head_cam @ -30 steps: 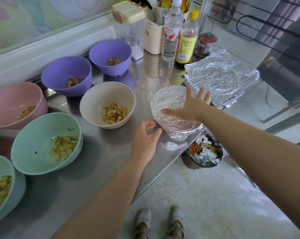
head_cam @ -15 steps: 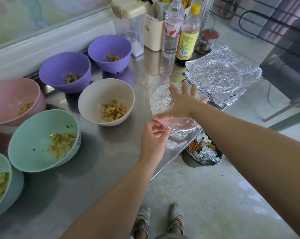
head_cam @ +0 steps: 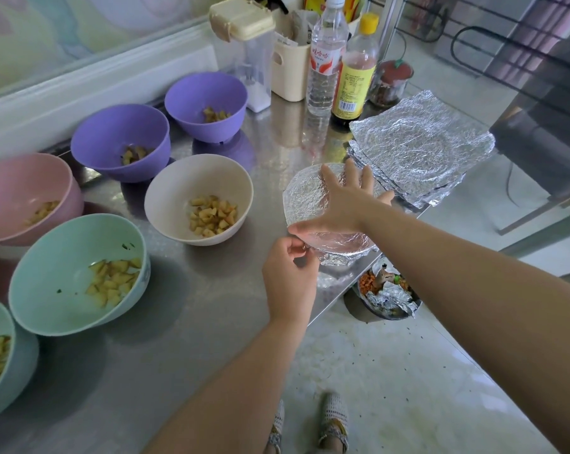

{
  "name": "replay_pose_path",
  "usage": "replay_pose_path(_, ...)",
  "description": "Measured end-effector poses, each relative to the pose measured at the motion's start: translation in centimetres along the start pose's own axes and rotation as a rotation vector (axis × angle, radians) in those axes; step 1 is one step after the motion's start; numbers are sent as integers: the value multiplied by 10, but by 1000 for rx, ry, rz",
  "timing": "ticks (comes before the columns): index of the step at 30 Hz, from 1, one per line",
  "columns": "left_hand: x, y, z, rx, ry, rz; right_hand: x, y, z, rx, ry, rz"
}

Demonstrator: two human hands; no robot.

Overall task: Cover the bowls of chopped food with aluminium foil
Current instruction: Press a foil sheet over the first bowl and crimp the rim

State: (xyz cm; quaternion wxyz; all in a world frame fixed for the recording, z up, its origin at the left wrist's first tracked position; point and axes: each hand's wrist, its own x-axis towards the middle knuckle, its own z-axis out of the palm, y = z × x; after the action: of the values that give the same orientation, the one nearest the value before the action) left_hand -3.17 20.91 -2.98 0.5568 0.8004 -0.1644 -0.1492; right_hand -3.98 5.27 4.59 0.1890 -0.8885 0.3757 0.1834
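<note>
Right hand (head_cam: 344,204) lies flat, fingers spread, on the foil-covered bowl (head_cam: 304,194); left hand (head_cam: 288,280) pinches its near-left foil edge.

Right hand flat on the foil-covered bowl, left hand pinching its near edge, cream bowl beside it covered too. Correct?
No: the head view shows the cream bowl uncovered, chopped food visible. The right hand and left hand are as stated on the foil-covered bowl.
</note>
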Motion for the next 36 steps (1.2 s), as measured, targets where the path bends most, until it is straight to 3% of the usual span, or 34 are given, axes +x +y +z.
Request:
replay_pose_path(6,0,-8,4,21,35,88,-1,0,0,-9,4,0)
replay_pose_path(13,6,-15,-12,191,29,351,-2,-1,0,-7,4,1)
replay_pose_path(19,6,-13,-10,234,72,363,-1,-1,1,-1,10,10)
replay_pose_path(24,2,-12,-7,118,26,235,-1,0,2,1,16,9)
replay_pose_path(30,-10,6,-4,-342,-130,-148,0,0,2,4,18,11)
replay_pose_path(36,-4,3,-14,-628,-297,-442,0,0,3,-1,21,9)
